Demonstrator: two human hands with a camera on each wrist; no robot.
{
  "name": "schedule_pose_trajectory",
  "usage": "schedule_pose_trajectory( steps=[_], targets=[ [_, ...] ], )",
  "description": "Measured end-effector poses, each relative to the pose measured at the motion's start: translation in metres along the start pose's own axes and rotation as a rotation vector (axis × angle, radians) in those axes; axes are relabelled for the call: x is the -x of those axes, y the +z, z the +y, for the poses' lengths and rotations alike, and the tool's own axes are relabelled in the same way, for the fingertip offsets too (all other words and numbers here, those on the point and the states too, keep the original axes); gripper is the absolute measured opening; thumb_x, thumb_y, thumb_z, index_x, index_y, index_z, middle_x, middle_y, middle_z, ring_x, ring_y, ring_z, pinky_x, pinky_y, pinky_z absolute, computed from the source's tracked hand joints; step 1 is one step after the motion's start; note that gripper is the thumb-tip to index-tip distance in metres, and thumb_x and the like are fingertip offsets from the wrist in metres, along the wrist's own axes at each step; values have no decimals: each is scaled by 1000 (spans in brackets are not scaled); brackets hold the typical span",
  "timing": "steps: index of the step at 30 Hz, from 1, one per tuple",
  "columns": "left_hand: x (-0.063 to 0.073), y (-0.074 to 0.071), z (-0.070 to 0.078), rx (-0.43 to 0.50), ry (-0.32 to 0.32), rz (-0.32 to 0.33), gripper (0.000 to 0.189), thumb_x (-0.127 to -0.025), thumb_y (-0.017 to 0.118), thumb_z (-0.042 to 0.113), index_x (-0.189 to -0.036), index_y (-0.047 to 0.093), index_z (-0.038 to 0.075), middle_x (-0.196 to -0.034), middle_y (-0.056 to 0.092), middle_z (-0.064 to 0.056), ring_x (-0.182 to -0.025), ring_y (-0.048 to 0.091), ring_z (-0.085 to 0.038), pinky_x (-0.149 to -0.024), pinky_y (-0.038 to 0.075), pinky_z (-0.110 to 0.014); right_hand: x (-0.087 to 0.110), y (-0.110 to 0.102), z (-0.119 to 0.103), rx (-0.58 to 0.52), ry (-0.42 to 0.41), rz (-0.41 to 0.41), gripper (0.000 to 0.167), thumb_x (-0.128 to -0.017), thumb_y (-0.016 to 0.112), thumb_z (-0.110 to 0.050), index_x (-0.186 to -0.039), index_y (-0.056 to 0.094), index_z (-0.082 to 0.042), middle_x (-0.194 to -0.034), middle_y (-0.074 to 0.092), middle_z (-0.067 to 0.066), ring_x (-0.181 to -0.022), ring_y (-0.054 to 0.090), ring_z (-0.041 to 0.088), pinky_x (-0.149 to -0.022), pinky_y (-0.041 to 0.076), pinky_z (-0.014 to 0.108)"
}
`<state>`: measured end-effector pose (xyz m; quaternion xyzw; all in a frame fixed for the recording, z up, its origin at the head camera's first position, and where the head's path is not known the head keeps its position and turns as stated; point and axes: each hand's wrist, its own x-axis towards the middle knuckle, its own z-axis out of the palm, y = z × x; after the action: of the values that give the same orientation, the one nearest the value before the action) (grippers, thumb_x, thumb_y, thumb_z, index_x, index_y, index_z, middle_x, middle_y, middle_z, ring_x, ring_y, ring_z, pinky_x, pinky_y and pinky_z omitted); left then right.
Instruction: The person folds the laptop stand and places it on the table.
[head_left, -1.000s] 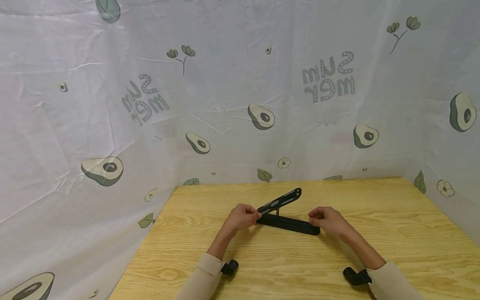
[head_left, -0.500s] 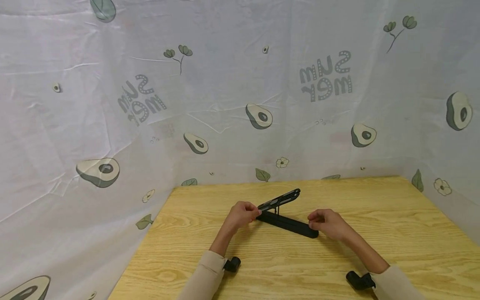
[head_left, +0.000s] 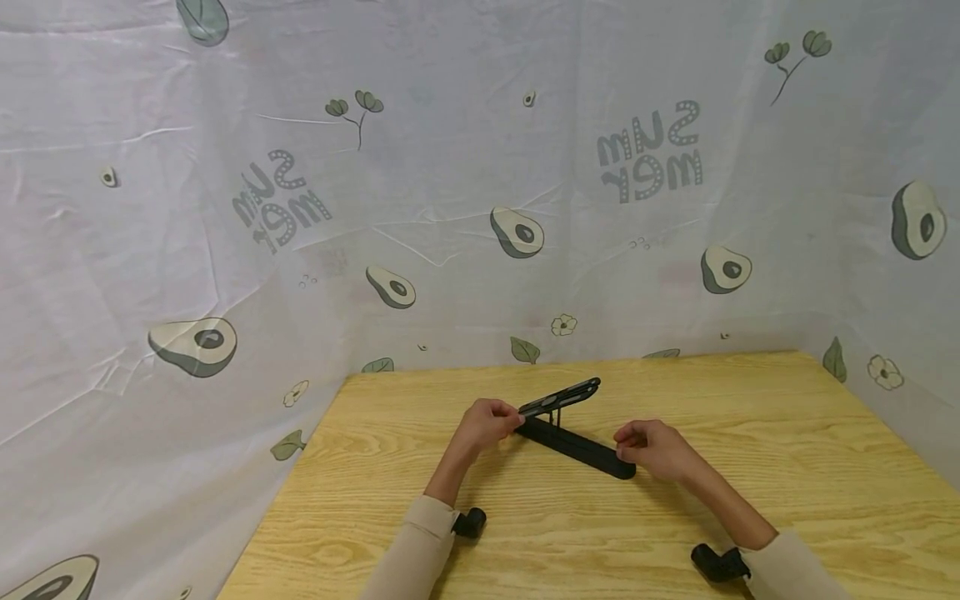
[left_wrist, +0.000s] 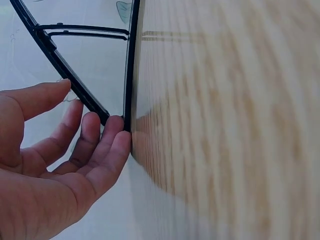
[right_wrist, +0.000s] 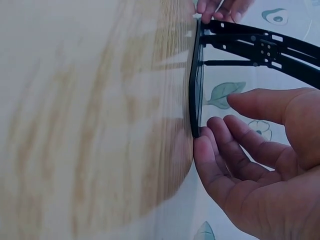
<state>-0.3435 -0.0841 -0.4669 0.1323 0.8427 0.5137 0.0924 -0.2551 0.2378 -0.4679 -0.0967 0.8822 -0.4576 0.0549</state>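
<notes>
A black folding stand is on the wooden table, its slotted upper arms raised at an angle above the long flat base. Thin struts link the arms to the base. At the hinged end, my left hand touches the stand with loosely bent fingertips, the thumb tip right at the upper arm's edge. My right hand is at the base's other end, fingertips against it and the thumb held apart.
The wooden table reaches back to a pale curtain printed with avocados, leaves and lettering, which also hangs along both sides. A small black camera is strapped to each wrist.
The stand has turned a little on the table: its right base end has come nearer me and its hinged end has shifted slightly away. Both hands have shifted slightly with it.
</notes>
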Motion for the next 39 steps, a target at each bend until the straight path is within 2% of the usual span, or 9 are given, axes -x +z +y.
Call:
schedule_pose_trajectory(
  steps=[8, 15, 23, 39],
  targets=[
    [-6, 2, -2, 2, -8, 8, 18, -102, 75, 24, -105, 79, 7, -109, 76, -8, -94, 69, -24, -82, 59, -38, 3, 6, -1, 17, 12, -2, 25, -102, 69, -10, -121, 69, 7, -107, 73, 11, -96, 68, 19, -74, 55, 31],
    [-11, 1, -2, 37, -8, -23, 19, -103, 71, 21, -108, 77, 3, -111, 76, -12, -104, 73, -31, -90, 64, -42, 7, 10, -4, -24, 0, -34, 27, -102, 70, -11, -121, 69, 8, -106, 73, 12, -93, 68, 18, -72, 56, 29],
    [-16, 0, -4, 50, -3, -27, 19, -103, 72, 18, -109, 75, 0, -118, 74, -16, -110, 73, -31, -95, 64, -45, 7, 13, -8, -35, -9, -60, 29, -101, 71, -12, -121, 69, 9, -105, 74, 13, -92, 70, 19, -72, 58, 30],
    [-23, 0, -5, 90, -21, -40, 18, -104, 70, 16, -111, 75, 1, -117, 73, -14, -110, 72, -27, -99, 63, -44, 10, 19, -19, -70, 18, -104, 28, -102, 69, -9, -120, 68, 11, -101, 71, 14, -83, 71, 21, -70, 61, 37]
  ],
)
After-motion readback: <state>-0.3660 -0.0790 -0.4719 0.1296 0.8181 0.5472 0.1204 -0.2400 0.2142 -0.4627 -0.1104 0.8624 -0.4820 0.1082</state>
